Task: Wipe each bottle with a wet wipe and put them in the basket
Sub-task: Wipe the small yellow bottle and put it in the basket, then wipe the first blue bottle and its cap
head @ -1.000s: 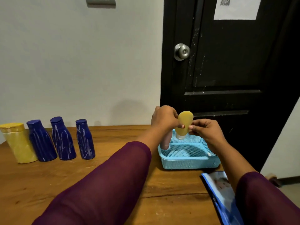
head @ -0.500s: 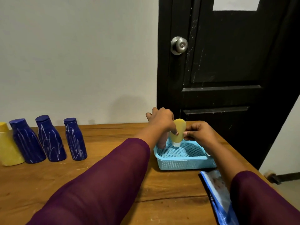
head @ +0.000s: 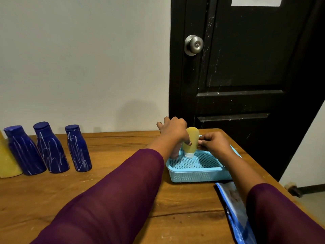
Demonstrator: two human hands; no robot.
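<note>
Soft even light, sharp, edges bowed

Yellow tube (head: 191,141) stands cap-down, seemingly touching the blue basket (head: 198,175) floor.
</note>
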